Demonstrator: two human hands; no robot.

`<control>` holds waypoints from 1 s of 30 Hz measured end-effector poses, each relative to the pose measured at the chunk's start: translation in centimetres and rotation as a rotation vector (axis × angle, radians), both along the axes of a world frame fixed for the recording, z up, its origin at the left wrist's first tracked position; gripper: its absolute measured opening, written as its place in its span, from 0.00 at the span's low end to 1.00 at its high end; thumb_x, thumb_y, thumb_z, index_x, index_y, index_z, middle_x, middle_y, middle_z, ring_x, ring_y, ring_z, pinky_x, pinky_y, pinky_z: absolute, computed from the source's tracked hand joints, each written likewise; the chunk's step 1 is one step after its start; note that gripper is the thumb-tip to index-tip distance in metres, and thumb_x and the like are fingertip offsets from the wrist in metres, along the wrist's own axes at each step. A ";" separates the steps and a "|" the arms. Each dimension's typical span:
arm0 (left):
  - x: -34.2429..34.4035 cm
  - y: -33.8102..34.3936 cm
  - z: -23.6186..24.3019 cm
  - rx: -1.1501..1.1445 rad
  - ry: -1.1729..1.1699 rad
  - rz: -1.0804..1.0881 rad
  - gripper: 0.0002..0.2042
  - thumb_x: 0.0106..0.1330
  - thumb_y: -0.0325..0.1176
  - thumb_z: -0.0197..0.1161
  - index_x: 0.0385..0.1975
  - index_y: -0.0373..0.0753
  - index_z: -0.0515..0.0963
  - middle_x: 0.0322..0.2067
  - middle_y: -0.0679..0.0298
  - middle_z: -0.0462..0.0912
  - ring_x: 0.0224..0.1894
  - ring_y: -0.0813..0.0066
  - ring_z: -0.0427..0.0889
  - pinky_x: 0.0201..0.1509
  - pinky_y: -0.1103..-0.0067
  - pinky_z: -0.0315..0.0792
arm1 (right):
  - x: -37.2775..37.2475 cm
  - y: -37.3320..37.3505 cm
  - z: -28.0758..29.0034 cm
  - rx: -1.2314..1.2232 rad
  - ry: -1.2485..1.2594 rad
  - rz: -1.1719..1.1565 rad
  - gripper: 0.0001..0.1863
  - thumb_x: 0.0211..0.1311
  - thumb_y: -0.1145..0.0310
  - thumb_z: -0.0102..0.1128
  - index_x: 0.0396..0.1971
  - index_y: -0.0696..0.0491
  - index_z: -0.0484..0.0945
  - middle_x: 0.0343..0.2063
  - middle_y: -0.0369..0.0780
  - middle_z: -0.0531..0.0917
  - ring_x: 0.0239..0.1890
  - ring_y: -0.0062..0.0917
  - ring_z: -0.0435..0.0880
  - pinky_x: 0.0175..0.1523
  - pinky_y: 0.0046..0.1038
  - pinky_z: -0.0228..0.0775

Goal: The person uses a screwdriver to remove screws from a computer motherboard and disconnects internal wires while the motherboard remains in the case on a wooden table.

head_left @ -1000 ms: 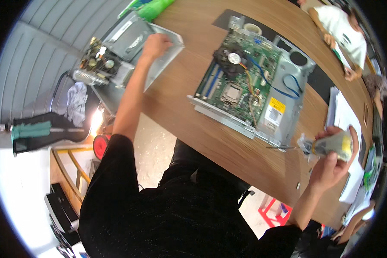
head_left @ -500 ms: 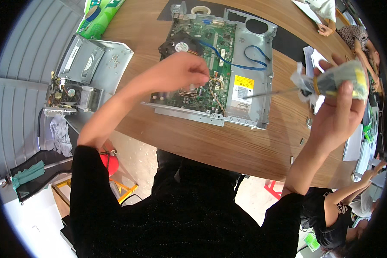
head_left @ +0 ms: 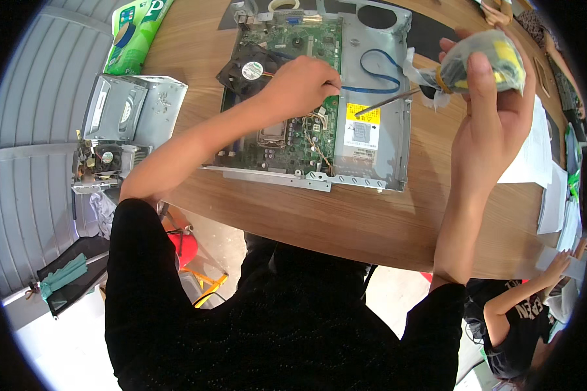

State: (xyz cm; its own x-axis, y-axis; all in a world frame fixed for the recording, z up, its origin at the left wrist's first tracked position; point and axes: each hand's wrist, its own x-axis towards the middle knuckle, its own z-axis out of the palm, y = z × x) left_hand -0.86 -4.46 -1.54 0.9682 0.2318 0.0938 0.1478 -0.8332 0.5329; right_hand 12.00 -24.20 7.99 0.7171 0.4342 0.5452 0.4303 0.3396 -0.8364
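An open desktop computer case lies on the table, holding a green motherboard, a black fan, a blue cable and a yellow-topped label. My left hand is over the board beside the fan, fingers curled together; what they hold is hidden. My right hand grips a screwdriver whose handle is wrapped in a plastic bag with yellow bits and a band. Its shaft points left over the label.
A second open metal case with electronics is at the left, by a green pack. A tape roll is at the back. Papers lie right. Other people are along the right side.
My left hand has come from the left case to the motherboard, and has since moved slightly farther back. My right hand has risen toward the back with the wrapped screwdriver.
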 end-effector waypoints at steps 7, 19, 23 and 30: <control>-0.2 -0.2 -0.5 0.066 0.009 -0.129 0.05 0.60 0.29 0.62 0.30 0.35 0.81 0.30 0.56 0.82 0.34 0.53 0.80 0.39 0.66 0.73 | -0.2 0.3 0.3 -0.040 -0.022 0.001 0.22 0.67 0.65 0.59 0.55 0.59 0.68 0.45 0.51 0.82 0.47 0.35 0.84 0.52 0.31 0.77; -0.2 -0.8 -0.7 0.192 -0.015 -0.106 0.04 0.59 0.31 0.62 0.29 0.37 0.80 0.30 0.60 0.81 0.33 0.55 0.80 0.37 0.65 0.74 | -1.5 0.8 0.8 0.040 -0.014 -0.020 0.26 0.62 0.69 0.63 0.58 0.59 0.64 0.39 0.40 0.80 0.40 0.22 0.80 0.46 0.23 0.72; -0.5 -1.0 -0.6 0.227 -0.005 -0.087 0.05 0.60 0.32 0.62 0.28 0.38 0.81 0.29 0.61 0.81 0.34 0.55 0.80 0.37 0.66 0.74 | -1.9 1.3 0.6 0.107 0.022 0.002 0.26 0.63 0.68 0.62 0.57 0.59 0.65 0.38 0.42 0.80 0.39 0.24 0.81 0.44 0.24 0.73; -1.2 0.2 -0.3 0.059 -0.065 -0.103 0.06 0.58 0.30 0.66 0.33 0.36 0.83 0.30 0.57 0.82 0.34 0.55 0.81 0.38 0.67 0.74 | -1.0 0.1 0.2 0.011 -0.044 0.025 0.23 0.66 0.66 0.59 0.57 0.60 0.66 0.45 0.51 0.81 0.47 0.35 0.84 0.52 0.31 0.76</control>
